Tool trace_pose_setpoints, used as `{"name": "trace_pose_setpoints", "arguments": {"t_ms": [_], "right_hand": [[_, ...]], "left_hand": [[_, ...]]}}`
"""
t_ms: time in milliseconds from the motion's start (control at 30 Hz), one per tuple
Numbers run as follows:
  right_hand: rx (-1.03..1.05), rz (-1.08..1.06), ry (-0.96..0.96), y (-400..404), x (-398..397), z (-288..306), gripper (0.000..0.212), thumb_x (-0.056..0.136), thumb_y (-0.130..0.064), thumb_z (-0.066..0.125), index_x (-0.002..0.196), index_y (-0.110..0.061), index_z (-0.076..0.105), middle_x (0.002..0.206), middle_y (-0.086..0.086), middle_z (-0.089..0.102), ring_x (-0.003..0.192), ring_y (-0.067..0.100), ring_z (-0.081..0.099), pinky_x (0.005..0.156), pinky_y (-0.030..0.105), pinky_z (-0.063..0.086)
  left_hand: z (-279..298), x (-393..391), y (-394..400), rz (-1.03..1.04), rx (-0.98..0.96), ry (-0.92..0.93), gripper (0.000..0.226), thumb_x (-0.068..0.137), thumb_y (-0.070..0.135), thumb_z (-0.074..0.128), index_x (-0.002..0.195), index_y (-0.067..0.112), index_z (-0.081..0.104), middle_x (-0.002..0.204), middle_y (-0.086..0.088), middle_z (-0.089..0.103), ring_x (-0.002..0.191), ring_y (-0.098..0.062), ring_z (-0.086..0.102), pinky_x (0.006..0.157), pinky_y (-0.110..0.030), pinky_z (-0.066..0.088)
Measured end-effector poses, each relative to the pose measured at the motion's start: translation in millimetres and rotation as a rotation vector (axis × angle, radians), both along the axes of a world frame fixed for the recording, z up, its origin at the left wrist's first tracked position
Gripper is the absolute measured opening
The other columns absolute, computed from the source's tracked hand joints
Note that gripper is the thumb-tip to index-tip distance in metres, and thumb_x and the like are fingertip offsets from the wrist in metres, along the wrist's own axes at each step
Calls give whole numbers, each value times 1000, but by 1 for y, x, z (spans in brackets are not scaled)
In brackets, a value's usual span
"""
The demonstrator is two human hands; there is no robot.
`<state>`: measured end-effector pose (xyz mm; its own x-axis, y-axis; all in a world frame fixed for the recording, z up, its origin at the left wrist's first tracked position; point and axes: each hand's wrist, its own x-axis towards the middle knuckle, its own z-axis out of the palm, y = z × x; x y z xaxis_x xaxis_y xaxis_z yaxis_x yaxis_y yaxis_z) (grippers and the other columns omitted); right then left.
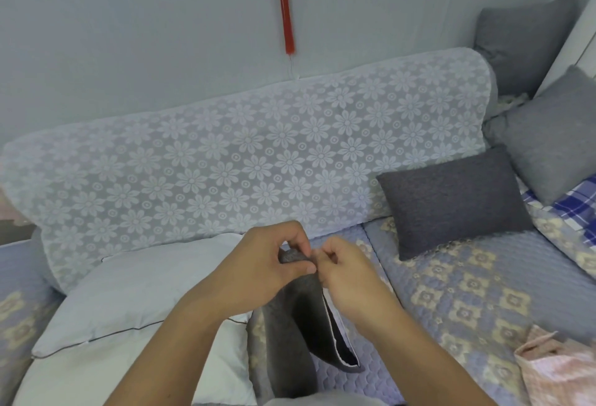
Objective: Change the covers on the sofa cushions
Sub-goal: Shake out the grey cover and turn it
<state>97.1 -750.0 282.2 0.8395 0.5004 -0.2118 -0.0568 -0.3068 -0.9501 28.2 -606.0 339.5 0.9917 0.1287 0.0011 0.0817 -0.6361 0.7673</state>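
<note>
A dark grey cushion cover hangs limp over the sofa seat, its open edge showing a white lining. My left hand pinches the cover's top corner between thumb and fingers. My right hand is right beside it with fingers curled at the same corner, at the opening's edge. Two bare white cushion inserts lie stacked on the seat to the left. A dark grey covered cushion leans on the backrest to the right.
The sofa backrest wears a white floral lace cover. Two lighter grey cushions stand at the right corner. A pink fabric piece lies at the lower right on the patterned quilted seat.
</note>
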Motion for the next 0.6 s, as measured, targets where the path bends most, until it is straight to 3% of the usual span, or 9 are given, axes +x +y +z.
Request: {"name": "trace_pose_setpoints", "arguments": {"t_ms": [67,133,200,267,333,433,533,600], "right_hand": [[-92,-16,10,-4,8,-9,22,100,-29,52,83,-15,55,76,-2,53,69,11,48,62,28,40],[-174,-79,30,-11,25,-29,21,100,-25,53,81,-15,52,79,1,54,70,13,47,59,29,39],[-273,-180,25,-25,49,-60,20,98,-18,53,79,-14,50,81,3,56,71,16,50,59,31,42],[-410,-294,10,-47,72,-88,14,95,-12,55,81,-10,54,86,9,61,80,24,58,68,35,49],[-545,-388,-16,-77,88,-106,11,95,-13,54,90,-3,58,96,18,64,93,34,61,75,37,46],[-488,-505,-101,-107,99,-101,18,99,-18,53,88,-3,55,92,18,63,90,35,59,72,39,44],[-270,-385,-300,-94,83,-62,25,98,-16,58,75,-8,50,69,3,54,69,18,52,59,19,37],[-195,-214,-396,-73,58,-29,28,97,-16,59,71,-18,49,66,-4,52,62,5,48,58,17,38]], "left_hand": [[0,-2,2,-11,58,-46,17,84,19,81,79,27,67,76,12,65,65,-6,58,63,-17,43],[1,-4,5,14,115,-129,16,84,20,81,78,27,67,80,11,66,78,-13,63,71,-22,48],[0,-4,8,90,120,-201,17,85,20,80,78,28,67,83,11,67,82,-13,63,74,-19,47],[-1,-5,11,235,74,-239,17,85,18,79,77,26,66,83,13,67,79,-8,62,70,-13,45],[-4,-6,15,441,6,-298,15,88,17,76,79,23,64,82,15,67,77,-3,62,66,-9,43],[-11,-6,31,702,-67,-415,13,94,13,68,88,22,59,84,14,64,79,5,59,74,-12,44],[-21,9,20,563,-284,-340,27,96,8,61,92,33,53,84,6,55,71,-10,55,72,-37,47],[-37,24,-14,254,-168,-133,27,93,20,65,104,40,51,92,11,52,71,-12,55,67,-33,49]]}}
